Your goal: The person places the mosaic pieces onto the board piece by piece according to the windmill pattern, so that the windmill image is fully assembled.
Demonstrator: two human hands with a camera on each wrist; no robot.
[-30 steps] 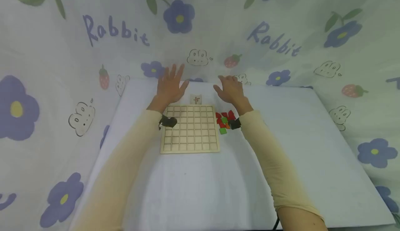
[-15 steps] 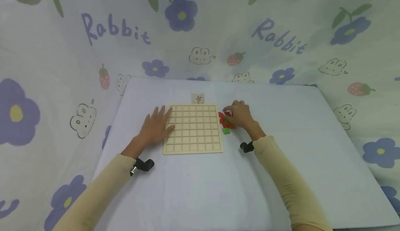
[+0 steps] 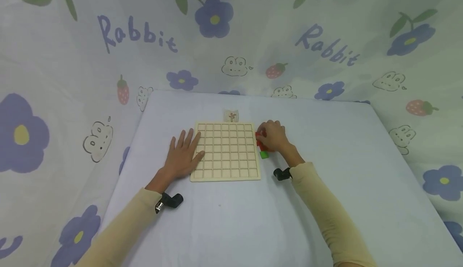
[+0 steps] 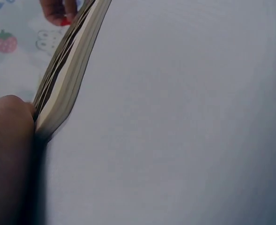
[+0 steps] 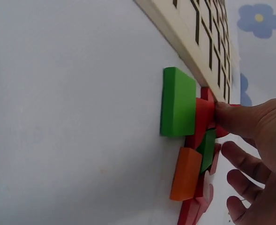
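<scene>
A square wooden grid board [image 3: 227, 150] lies on the white table. My left hand [image 3: 179, 156] rests with spread, straight fingers over its left edge. Just off the board's right edge, my right hand [image 3: 273, 137] reaches into a small heap of coloured blocks. Its thumb and fingers pinch a red block [image 4: 65, 21], mostly hidden by the hand. In the right wrist view, a green square block [image 5: 179, 102] lies nearest the board, beside an orange block [image 5: 185, 173] and several red pieces. A second, darker green block [image 5: 207, 150] is wedged among them.
Behind the board lies a small patterned card [image 3: 231, 116] with a reddish figure on it. A curtain [image 3: 202, 50] printed with flowers, rabbits and strawberries hangs around the back and sides of the table. Small black cameras sit on both wrists.
Both hands came back from beyond the board, where they were held up with spread fingers. The left settled on the board's left edge; the right went down to the blocks and now pinches a red one.
</scene>
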